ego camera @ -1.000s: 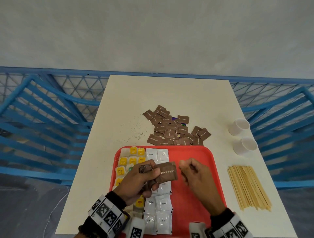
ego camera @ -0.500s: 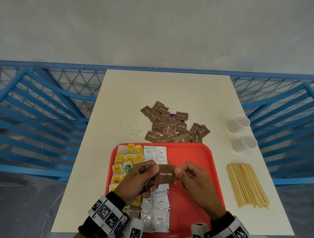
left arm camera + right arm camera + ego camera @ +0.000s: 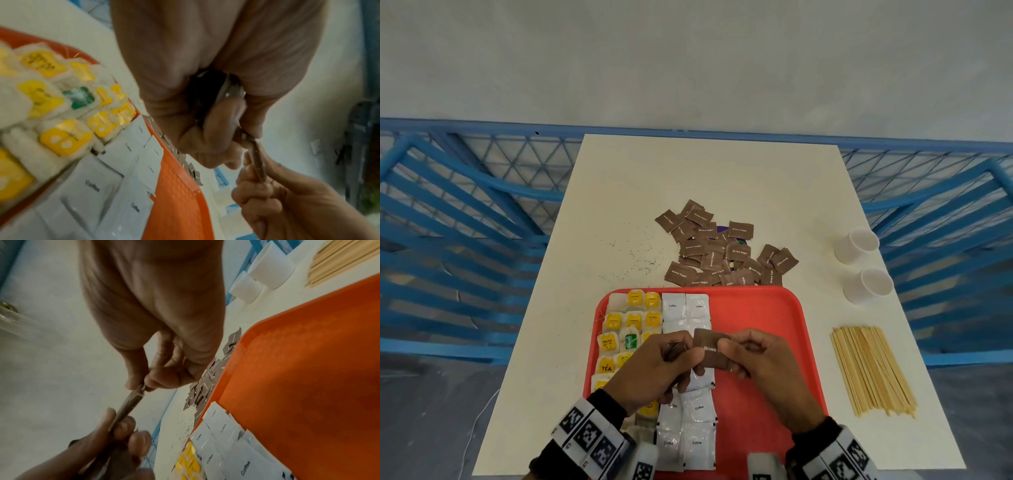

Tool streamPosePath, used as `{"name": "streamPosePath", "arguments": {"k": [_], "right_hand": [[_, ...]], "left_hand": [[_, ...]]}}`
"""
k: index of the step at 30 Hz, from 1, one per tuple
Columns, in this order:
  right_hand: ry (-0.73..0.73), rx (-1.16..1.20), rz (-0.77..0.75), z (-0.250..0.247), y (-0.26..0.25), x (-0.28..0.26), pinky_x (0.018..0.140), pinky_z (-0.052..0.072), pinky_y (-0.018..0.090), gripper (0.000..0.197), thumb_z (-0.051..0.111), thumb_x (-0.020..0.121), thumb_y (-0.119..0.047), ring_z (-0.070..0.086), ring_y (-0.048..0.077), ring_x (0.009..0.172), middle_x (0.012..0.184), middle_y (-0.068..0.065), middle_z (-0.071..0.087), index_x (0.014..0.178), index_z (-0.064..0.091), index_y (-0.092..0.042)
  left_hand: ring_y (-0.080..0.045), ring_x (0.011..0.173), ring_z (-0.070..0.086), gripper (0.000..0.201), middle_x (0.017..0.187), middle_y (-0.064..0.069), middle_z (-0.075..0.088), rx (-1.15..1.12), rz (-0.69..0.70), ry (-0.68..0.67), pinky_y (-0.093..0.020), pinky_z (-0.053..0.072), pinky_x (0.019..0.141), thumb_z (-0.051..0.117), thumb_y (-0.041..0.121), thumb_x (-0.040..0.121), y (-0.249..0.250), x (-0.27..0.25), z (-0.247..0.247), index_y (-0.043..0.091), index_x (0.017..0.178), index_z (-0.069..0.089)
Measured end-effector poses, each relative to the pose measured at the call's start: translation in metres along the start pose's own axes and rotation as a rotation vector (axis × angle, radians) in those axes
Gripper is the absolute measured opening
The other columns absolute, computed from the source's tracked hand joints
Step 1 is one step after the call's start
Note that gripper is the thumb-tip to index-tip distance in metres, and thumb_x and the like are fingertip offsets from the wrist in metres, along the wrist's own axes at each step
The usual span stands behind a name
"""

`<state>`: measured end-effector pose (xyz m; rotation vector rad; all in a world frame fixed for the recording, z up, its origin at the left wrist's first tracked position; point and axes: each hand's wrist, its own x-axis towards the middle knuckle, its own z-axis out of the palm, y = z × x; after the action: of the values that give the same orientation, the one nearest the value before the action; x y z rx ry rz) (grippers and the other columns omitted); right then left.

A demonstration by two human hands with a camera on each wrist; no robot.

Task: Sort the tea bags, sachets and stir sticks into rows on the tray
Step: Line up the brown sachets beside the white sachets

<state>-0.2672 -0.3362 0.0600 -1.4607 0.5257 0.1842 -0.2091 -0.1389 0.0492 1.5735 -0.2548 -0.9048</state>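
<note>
Above the red tray [image 3: 763, 308], both hands pinch one brown sugar sachet [image 3: 707, 349]. My left hand [image 3: 693, 358] holds its left end, with more brown sachets [image 3: 674, 351] tucked in the palm. My right hand [image 3: 726, 353] pinches the right end. In the wrist views the sachet [image 3: 258, 160] [image 3: 129, 402] shows edge-on between the fingertips. Tea bags [image 3: 633, 322] fill the tray's left columns and white coffee sachets [image 3: 685, 308] lie beside them. A loose pile of brown sachets [image 3: 722, 250] lies beyond the tray. Stir sticks [image 3: 873, 370] lie to its right.
Two white paper cups [image 3: 858, 245] [image 3: 869, 286] stand near the table's right edge, behind the sticks. Dark specks [image 3: 640, 260] are scattered left of the pile. A blue railing [image 3: 465, 222] surrounds the table. The tray's right half [image 3: 774, 411] is bare red.
My right hand, apart from the sachet a second ago, has moved left and taken hold of its right end. The left hand keeps its grip.
</note>
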Motion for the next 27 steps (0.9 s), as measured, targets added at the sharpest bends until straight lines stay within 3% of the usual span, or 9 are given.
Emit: {"name": "streamPosePath", "arguments": {"k": [2, 4, 7, 10, 14, 16, 21, 24, 27], "right_hand": [[0.050, 0.018, -0.005, -0.003, 0.000, 0.002, 0.053, 0.044, 0.022, 0.018, 0.082, 0.077, -0.019, 0.053, 0.013, 0.055, 0.061, 0.007, 0.065, 0.083, 0.073, -0.005], [0.076, -0.022, -0.055, -0.004, 0.000, 0.002, 0.055, 0.044, 0.023, 0.012, 0.079, 0.081, -0.018, 0.055, 0.013, 0.056, 0.061, 0.005, 0.066, 0.080, 0.074, -0.007], [0.174, -0.296, -0.265, -0.001, 0.003, 0.003, 0.058, 0.044, 0.015, 0.013, 0.074, 0.087, -0.017, 0.059, 0.003, 0.057, 0.065, -0.004, 0.070, 0.074, 0.074, -0.016], [0.260, -0.434, -0.392, 0.001, 0.006, 0.006, 0.057, 0.042, 0.012, 0.017, 0.071, 0.089, -0.015, 0.060, 0.003, 0.058, 0.064, -0.008, 0.068, 0.072, 0.071, -0.018], [0.132, -0.250, -0.355, -0.001, 0.003, 0.008, 0.059, 0.044, 0.024, 0.034, 0.061, 0.097, -0.017, 0.054, 0.009, 0.058, 0.060, -0.001, 0.062, 0.063, 0.060, -0.022], [0.139, -0.193, -0.319, 0.002, 0.004, 0.007, 0.058, 0.041, 0.023, 0.038, 0.059, 0.098, -0.017, 0.048, 0.008, 0.058, 0.058, -0.004, 0.055, 0.061, 0.056, -0.021], [0.058, 0.107, -0.092, 0.001, 0.010, 0.005, 0.057, 0.044, 0.024, 0.035, 0.056, 0.097, -0.031, 0.051, 0.015, 0.063, 0.067, 0.005, 0.061, 0.077, 0.064, -0.003], [-0.061, 0.005, -0.039, -0.003, 0.011, 0.002, 0.057, 0.046, 0.021, 0.023, 0.066, 0.091, -0.028, 0.056, 0.013, 0.060, 0.066, 0.006, 0.066, 0.083, 0.072, -0.006], [-0.076, -0.075, -0.009, -0.008, 0.013, 0.009, 0.057, 0.046, 0.019, 0.013, 0.071, 0.089, -0.022, 0.056, 0.008, 0.058, 0.064, 0.001, 0.067, 0.088, 0.075, -0.009]], "left_hand": [[-0.019, 0.051, 0.054, 0.026, 0.075, -0.009, 0.071, 0.088, 0.004, 0.007, -0.023, 0.041, 0.041, 0.063, 0.025, 0.097, 0.001, -0.001, 0.000, 0.002, 0.085, 0.062], [-0.016, 0.051, 0.058, 0.026, 0.071, -0.003, 0.070, 0.190, 0.030, 0.055, -0.027, 0.046, 0.045, 0.064, 0.025, 0.097, 0.000, 0.000, 0.001, 0.005, 0.081, 0.065], [-0.016, 0.051, 0.059, 0.027, 0.062, 0.002, 0.066, 0.407, 0.095, 0.139, -0.037, 0.052, 0.059, 0.065, 0.031, 0.095, -0.005, 0.003, 0.005, 0.016, 0.074, 0.067], [-0.013, 0.047, 0.056, 0.025, 0.055, 0.006, 0.061, 0.357, 0.110, 0.144, -0.031, 0.048, 0.054, 0.065, 0.028, 0.096, -0.004, 0.003, 0.007, 0.013, 0.076, 0.067], [-0.016, 0.046, 0.044, 0.022, 0.056, -0.006, 0.059, 0.112, 0.078, 0.066, -0.024, 0.038, 0.045, 0.065, 0.028, 0.096, -0.003, 0.001, 0.005, 0.022, 0.075, 0.066], [-0.015, 0.044, 0.041, 0.023, 0.059, -0.012, 0.058, 0.010, 0.058, 0.031, -0.023, 0.036, 0.043, 0.067, 0.035, 0.093, -0.003, 0.000, 0.005, 0.021, 0.074, 0.064], [-0.021, 0.042, 0.040, 0.025, 0.063, -0.019, 0.057, -0.139, 0.042, 0.029, -0.023, 0.039, 0.043, 0.066, 0.038, 0.089, -0.010, 0.003, 0.006, 0.017, 0.077, 0.061], [-0.021, 0.044, 0.039, 0.025, 0.063, -0.019, 0.057, -0.153, 0.004, 0.049, -0.023, 0.040, 0.042, 0.067, 0.033, 0.094, -0.018, 0.006, 0.006, 0.015, 0.078, 0.061], [-0.018, 0.048, 0.047, 0.022, 0.064, -0.015, 0.059, -0.135, -0.065, 0.071, -0.023, 0.040, 0.042, 0.063, 0.027, 0.095, -0.022, 0.011, 0.010, 0.009, 0.082, 0.062]]}}
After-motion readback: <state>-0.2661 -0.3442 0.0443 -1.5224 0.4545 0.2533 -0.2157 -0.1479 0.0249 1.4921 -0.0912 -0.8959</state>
